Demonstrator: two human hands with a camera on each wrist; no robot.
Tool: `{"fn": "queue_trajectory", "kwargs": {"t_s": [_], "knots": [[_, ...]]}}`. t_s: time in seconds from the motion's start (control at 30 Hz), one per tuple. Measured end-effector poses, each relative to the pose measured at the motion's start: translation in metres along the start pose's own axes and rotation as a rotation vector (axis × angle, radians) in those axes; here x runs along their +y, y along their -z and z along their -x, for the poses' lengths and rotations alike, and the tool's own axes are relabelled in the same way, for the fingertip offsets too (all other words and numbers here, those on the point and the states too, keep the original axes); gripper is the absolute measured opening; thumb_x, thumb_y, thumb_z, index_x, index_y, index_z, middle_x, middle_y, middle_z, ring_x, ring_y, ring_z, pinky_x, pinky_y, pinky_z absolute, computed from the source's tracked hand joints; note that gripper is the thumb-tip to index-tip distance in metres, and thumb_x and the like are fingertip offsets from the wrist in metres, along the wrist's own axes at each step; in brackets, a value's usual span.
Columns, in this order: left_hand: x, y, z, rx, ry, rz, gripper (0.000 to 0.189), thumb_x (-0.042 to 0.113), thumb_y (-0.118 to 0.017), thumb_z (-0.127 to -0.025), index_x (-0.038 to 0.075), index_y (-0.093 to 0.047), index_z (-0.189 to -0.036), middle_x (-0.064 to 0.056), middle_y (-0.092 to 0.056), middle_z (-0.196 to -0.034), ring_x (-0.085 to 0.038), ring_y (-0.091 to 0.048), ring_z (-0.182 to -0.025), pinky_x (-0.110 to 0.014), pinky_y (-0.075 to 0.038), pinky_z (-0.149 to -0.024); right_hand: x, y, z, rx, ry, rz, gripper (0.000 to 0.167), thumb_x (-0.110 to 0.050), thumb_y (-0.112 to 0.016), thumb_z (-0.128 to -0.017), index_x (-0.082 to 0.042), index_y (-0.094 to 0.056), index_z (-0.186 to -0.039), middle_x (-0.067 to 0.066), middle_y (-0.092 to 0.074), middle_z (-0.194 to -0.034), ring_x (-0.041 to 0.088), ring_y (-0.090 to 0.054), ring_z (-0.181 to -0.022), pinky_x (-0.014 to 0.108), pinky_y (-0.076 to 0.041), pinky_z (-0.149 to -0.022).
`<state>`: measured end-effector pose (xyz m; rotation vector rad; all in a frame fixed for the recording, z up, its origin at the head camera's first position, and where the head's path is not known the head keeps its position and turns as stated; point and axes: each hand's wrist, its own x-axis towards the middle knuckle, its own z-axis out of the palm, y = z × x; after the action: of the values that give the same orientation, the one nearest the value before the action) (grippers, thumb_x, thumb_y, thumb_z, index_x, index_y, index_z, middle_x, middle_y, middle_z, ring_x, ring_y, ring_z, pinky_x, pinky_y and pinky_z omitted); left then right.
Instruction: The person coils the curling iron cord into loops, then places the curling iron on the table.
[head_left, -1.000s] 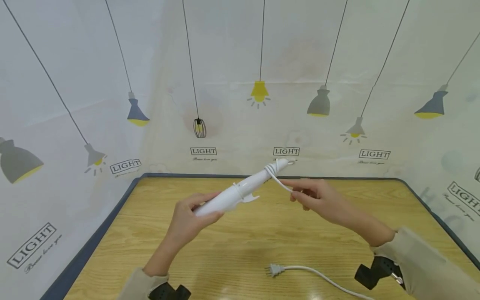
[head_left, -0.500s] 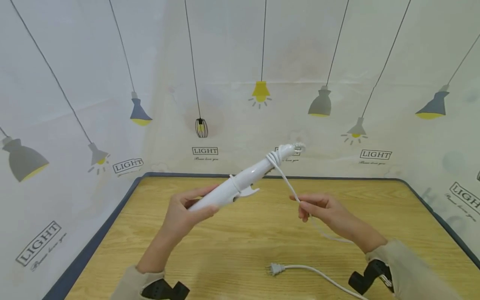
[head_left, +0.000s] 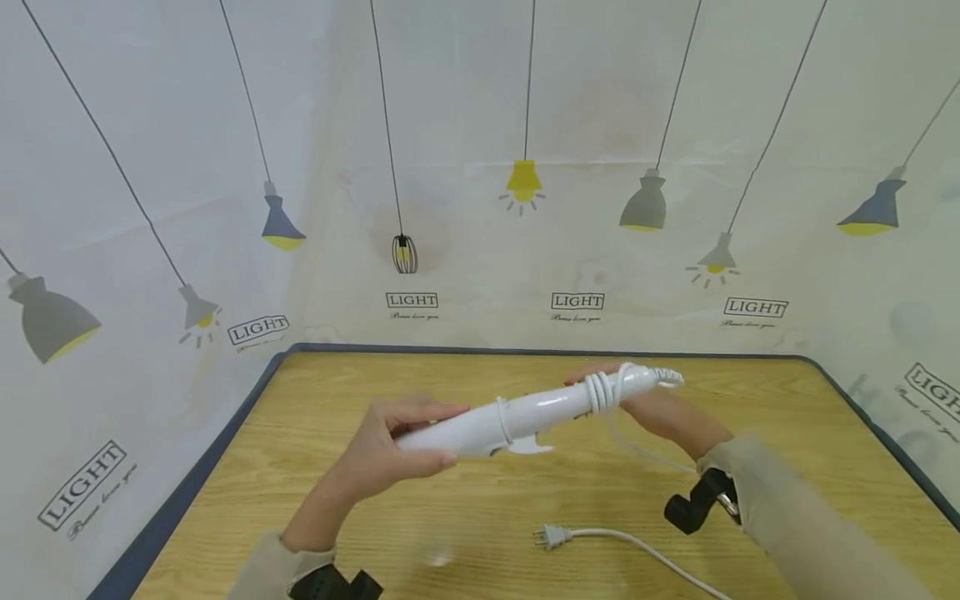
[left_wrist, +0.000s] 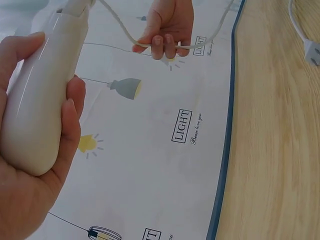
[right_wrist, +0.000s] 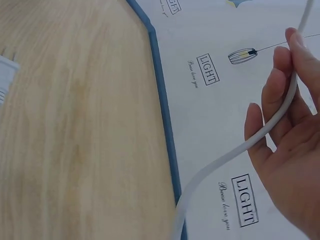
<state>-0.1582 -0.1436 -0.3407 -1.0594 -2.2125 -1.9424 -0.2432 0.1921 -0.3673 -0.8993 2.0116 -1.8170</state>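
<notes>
My left hand (head_left: pixel 378 450) grips the thick rounded end of a white wand-shaped electric appliance (head_left: pixel 536 410), held nearly level over the table. A small lever sticks out from its underside. Several turns of white power cord (head_left: pixel 600 392) wrap the narrower end, where a ribbed cord sleeve comes out. Behind that end is my right hand (head_left: pixel 666 414), its fingers mostly hidden in the head view. The right wrist view shows the cord (right_wrist: pixel 225 157) running across its palm and pinched between thumb and forefinger. In the left wrist view the appliance (left_wrist: pixel 42 100) fills the left palm.
On the wooden table (head_left: pixel 420 533) lies the cord's two-pin plug (head_left: pixel 552 537), near the front, its cord trailing right. A dark blue edge borders the tabletop. Behind and beside it hangs a sheet (head_left: pixel 480 267) printed with lamps.
The appliance's narrow end has swung down from its raised tilt to nearly level. My right hand has carried the cord from the near side to behind that end. The plug stays put.
</notes>
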Motion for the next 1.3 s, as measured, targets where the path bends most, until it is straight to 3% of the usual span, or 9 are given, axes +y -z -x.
{"fn": "queue_trajectory", "kwargs": {"t_s": [0.13,0.23,0.37,0.6,0.87,1.07,1.3], "knots": [[-0.001,0.001,0.001,-0.107,-0.016,-0.007,0.044,-0.002,-0.073,-0.073,0.002,-0.064,-0.115,-0.011,-0.064,-0.096,-0.02,-0.056,-0.077,-0.034,-0.051,-0.06,-0.012,0.005,-0.009,-0.091,-0.025,0.042,0.021,-0.004,-0.056,-0.09,-0.012,-0.071,-0.103,0.0,-0.068,-0.092,0.011,-0.061,-0.074,0.028,-0.051,-0.065],[-0.001,0.001,0.003,-0.166,-0.003,0.005,0.043,-0.001,-0.072,-0.074,0.003,-0.064,-0.116,-0.01,-0.064,-0.097,-0.019,-0.055,-0.077,-0.034,-0.05,-0.06,-0.021,0.008,-0.014,-0.117,-0.032,0.186,0.016,-0.008,-0.061,-0.088,-0.002,-0.07,-0.1,0.001,-0.068,-0.09,0.015,-0.062,-0.077,0.032,-0.051,-0.071],[-0.001,0.002,0.004,-0.205,0.023,0.012,0.043,-0.001,-0.072,-0.074,0.004,-0.063,-0.117,-0.01,-0.064,-0.098,-0.019,-0.055,-0.078,-0.034,-0.049,-0.06,-0.031,0.012,-0.019,-0.113,-0.022,0.304,0.014,-0.009,-0.065,-0.085,0.003,-0.069,-0.091,0.005,-0.068,-0.081,0.021,-0.061,-0.074,0.034,-0.051,-0.068],[-0.007,0.003,0.006,-0.244,0.02,-0.015,0.042,-0.001,-0.071,-0.076,0.001,-0.062,-0.117,-0.01,-0.063,-0.099,-0.02,-0.055,-0.079,-0.035,-0.05,-0.061,-0.049,0.017,-0.021,-0.147,0.03,0.462,0.008,-0.011,-0.068,-0.082,-0.004,-0.068,-0.081,0.003,-0.065,-0.077,0.01,-0.058,-0.068,0.027,-0.049,-0.063],[-0.017,0.001,0.007,-0.186,0.157,-0.137,0.042,0.012,-0.075,-0.076,0.006,-0.065,-0.115,-0.004,-0.064,-0.094,-0.02,-0.056,-0.079,-0.035,-0.051,-0.062,-0.068,0.017,-0.013,-0.155,0.055,0.553,0.008,-0.013,-0.069,-0.082,-0.008,-0.065,-0.078,0.0,-0.06,-0.071,0.009,-0.05,-0.061,0.025,-0.044,-0.055],[-0.02,-0.002,0.007,-0.09,0.219,-0.216,0.041,0.017,-0.076,-0.075,0.01,-0.066,-0.114,-0.004,-0.064,-0.095,-0.021,-0.057,-0.079,-0.033,-0.052,-0.063,-0.083,0.01,-0.004,-0.065,0.046,0.633,0.008,-0.016,-0.071,-0.081,-0.012,-0.065,-0.076,-0.003,-0.045,-0.059,0.005,-0.032,-0.05,0.024,-0.033,-0.046],[-0.019,-0.007,0.002,0.065,0.297,-0.289,0.041,0.018,-0.078,-0.072,0.015,-0.068,-0.112,-0.004,-0.065,-0.098,-0.019,-0.057,-0.078,-0.033,-0.049,-0.061,-0.094,-0.007,0.006,0.052,0.038,0.702,0.005,-0.012,-0.071,-0.08,-0.008,-0.068,-0.08,-0.004,-0.052,-0.062,0.005,-0.038,-0.05,0.022,-0.037,-0.046]]}}
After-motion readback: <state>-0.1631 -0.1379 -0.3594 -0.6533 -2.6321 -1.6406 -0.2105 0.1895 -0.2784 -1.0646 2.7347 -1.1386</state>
